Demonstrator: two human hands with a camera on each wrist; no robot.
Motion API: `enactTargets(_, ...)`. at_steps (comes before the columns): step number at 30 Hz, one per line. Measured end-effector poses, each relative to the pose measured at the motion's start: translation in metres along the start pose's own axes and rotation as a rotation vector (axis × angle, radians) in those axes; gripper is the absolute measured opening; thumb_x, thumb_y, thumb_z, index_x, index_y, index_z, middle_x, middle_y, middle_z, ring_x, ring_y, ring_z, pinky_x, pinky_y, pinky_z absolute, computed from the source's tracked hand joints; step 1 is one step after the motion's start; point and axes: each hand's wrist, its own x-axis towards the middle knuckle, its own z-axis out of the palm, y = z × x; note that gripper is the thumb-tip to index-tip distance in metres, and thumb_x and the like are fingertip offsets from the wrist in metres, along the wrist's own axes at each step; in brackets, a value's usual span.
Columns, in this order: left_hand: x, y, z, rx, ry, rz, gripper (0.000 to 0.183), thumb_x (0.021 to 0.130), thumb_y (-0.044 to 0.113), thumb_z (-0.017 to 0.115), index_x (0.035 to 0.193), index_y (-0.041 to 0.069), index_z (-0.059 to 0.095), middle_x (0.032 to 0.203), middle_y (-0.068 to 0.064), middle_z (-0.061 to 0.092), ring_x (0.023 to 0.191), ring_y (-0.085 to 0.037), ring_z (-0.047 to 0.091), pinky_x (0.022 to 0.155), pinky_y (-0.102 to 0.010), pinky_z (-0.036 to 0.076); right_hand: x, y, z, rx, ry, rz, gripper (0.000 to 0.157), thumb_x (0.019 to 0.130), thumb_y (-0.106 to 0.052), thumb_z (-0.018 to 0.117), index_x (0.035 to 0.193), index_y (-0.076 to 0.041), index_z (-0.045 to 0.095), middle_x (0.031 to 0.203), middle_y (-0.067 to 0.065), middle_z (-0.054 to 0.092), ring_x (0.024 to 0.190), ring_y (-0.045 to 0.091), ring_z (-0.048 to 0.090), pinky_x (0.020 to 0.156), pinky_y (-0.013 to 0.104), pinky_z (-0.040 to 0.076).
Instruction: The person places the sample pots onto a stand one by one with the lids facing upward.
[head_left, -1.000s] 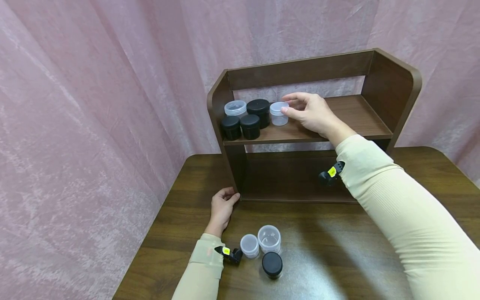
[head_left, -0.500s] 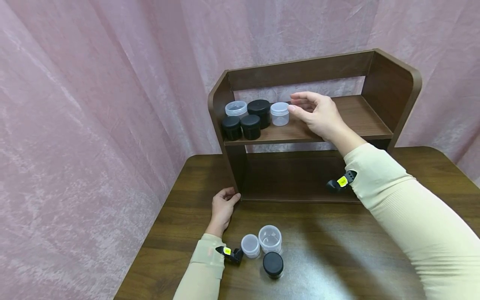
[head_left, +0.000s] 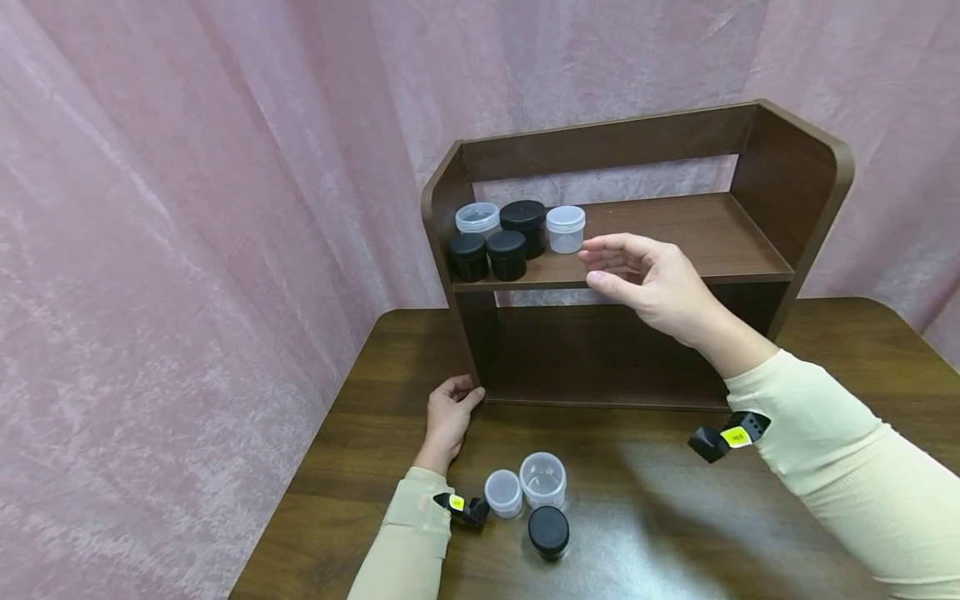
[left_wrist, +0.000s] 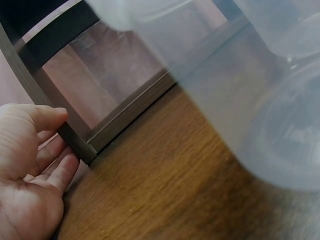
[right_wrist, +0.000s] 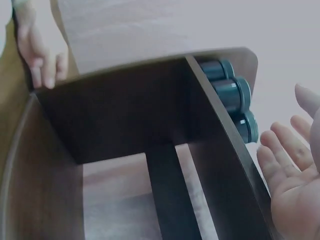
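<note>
My left hand (head_left: 448, 417) grips the lower front corner of the dark wooden shelf's (head_left: 637, 133) left side panel, thumb at its front edge. My right hand (head_left: 660, 287), fingers loosely bent and holding nothing, hovers before the upper board. Nearest to it is a small clear jar with a whitish lid (head_left: 566, 230) on that board. Left of this jar stands a large black jar (head_left: 523, 227), then a clear jar (head_left: 477, 218) in the back corner. Two small black jars (head_left: 468, 257) stand in front, partly hiding the clear one.
On the wooden table (head_left: 360, 400), right of my left wrist, stand a small clear jar (head_left: 503, 493), a larger clear jar (head_left: 543, 479) and a black-lidded jar (head_left: 549, 532). A pink curtain (head_left: 225, 208) hangs behind. The shelf's right panel (head_left: 798, 192) rises beyond my right hand.
My right hand has let go of the small clear jar with the whitish lid and drawn back, down and to the right. The left hand has kept its place at the shelf corner.
</note>
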Motion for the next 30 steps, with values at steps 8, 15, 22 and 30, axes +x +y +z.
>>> enactTargets(8, -0.001, 0.002, 0.003, 0.014, -0.005, -0.009, 0.026, 0.086, 0.003, 0.070, 0.109, -0.005, 0.063, 0.105, -0.012, 0.062, 0.099, -0.024, 0.058, 0.078, -0.024, 0.048, -0.029, 0.003, 0.012, -0.025, -0.143, -0.027, 0.036, 0.089, -0.011, 0.070, 0.124, -0.009, 0.061, 0.114, 0.002, 0.066, 0.104, 0.016, 0.062, 0.086, 0.022, 0.048)
enactTargets(15, 0.010, -0.018, 0.003, 0.012, -0.002, -0.014, 0.027, 0.085, 0.004, 0.071, 0.110, -0.005, 0.063, 0.105, -0.013, 0.062, 0.100, -0.025, 0.059, 0.078, -0.025, 0.049, -0.052, 0.016, 0.025, -0.036, -0.233, -0.019, 0.038, 0.087, -0.013, 0.072, 0.123, -0.010, 0.062, 0.116, -0.001, 0.066, 0.105, 0.014, 0.062, 0.089, 0.028, 0.049)
enactTargets(22, 0.015, -0.031, 0.005, -0.009, 0.020, -0.013, 0.028, 0.084, 0.008, 0.074, 0.109, -0.001, 0.065, 0.105, -0.011, 0.062, 0.098, -0.021, 0.059, 0.078, -0.023, 0.048, -0.079, 0.037, 0.042, -0.097, -0.298, -0.057, 0.038, 0.085, -0.022, 0.075, 0.121, -0.017, 0.063, 0.118, -0.007, 0.065, 0.110, 0.013, 0.060, 0.093, 0.037, 0.048)
enactTargets(30, 0.014, -0.030, 0.002, -0.006, 0.038, -0.011, 0.025, 0.084, 0.009, 0.074, 0.106, 0.002, 0.066, 0.104, -0.010, 0.062, 0.096, -0.020, 0.060, 0.077, -0.025, 0.049, -0.109, 0.064, 0.070, -0.147, -0.345, -0.106, 0.040, 0.085, -0.028, 0.075, 0.122, -0.016, 0.064, 0.118, -0.006, 0.066, 0.108, 0.013, 0.060, 0.090, 0.040, 0.049)
